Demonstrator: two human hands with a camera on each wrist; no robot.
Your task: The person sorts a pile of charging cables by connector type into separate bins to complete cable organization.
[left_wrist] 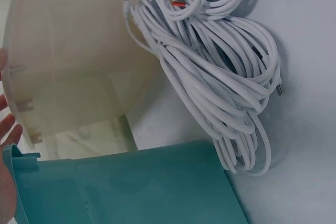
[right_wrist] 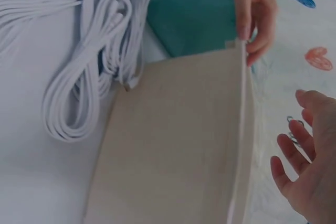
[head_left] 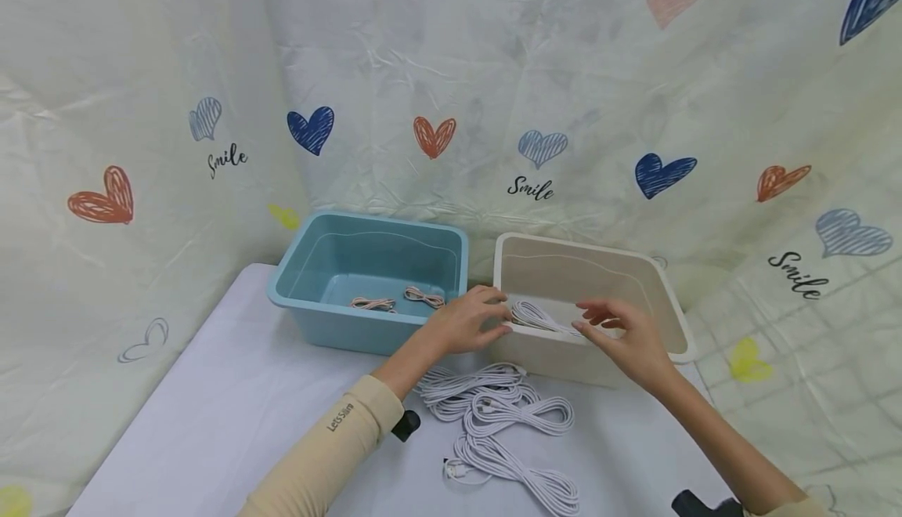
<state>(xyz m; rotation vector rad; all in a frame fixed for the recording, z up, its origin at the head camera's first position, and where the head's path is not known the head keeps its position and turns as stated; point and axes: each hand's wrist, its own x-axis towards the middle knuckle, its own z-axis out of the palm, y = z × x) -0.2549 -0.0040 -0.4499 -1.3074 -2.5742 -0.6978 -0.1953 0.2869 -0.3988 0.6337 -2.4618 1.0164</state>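
Note:
A cream bin [head_left: 564, 274] stands on the table beside a blue bin [head_left: 352, 262]. My left hand [head_left: 472, 321] is at the cream bin's near left corner and pinches its rim, thumb outside and fingers over the edge; the right wrist view shows that hand [right_wrist: 254, 9] on the bin's [right_wrist: 168, 145] corner. My right hand [head_left: 620, 333] hovers over the near rim with fingers spread and relaxed, holding nothing [right_wrist: 310, 182]. A coiled white cable [head_left: 539, 317] lies inside the cream bin between the two hands. Several more white cable coils [head_left: 493, 407] lie on the table in front of the bins.
Two small pinkish cable bundles [head_left: 373, 304] lie in the blue bin. The white table [head_left: 232, 392] is backed by a heart-print cloth [head_left: 437, 110] that closes in the back and both sides. The loose white coils [left_wrist: 220, 77] lie right against the cream bin's [left_wrist: 68, 51] front wall.

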